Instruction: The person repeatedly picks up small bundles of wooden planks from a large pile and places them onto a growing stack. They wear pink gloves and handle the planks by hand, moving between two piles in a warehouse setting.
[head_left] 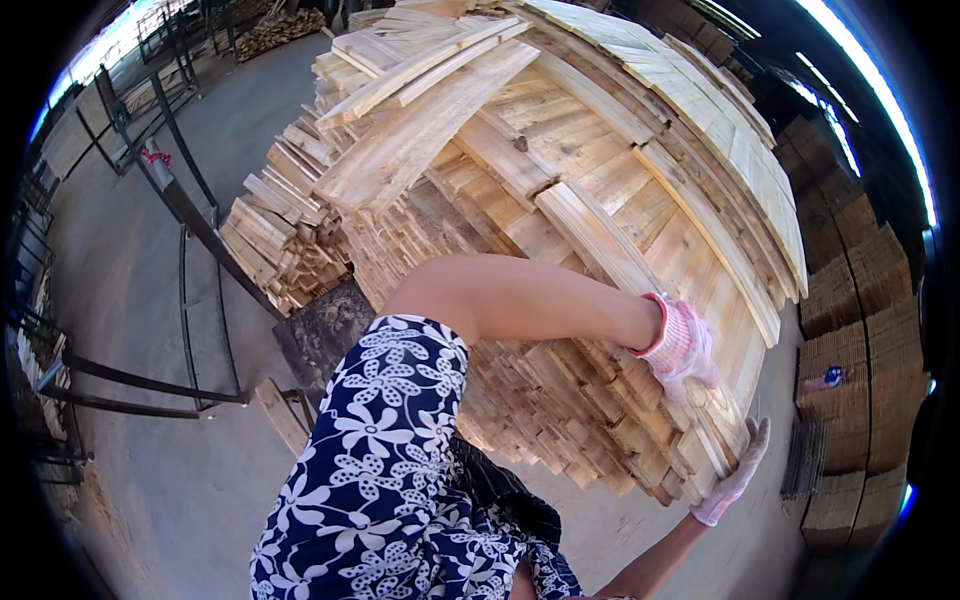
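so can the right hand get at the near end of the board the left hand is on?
Probably yes. The right hand is already at the end of the board, just below the left hand, with nothing between them.

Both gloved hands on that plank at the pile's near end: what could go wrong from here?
1. The left hand presses on top of the plank while the right hand sits under its end: fingers could get pinched.
2. The stacked boards lie uneven, with loose slats on top; pulling may shift them.
3. Rough wood edges may snag the thin gloves.
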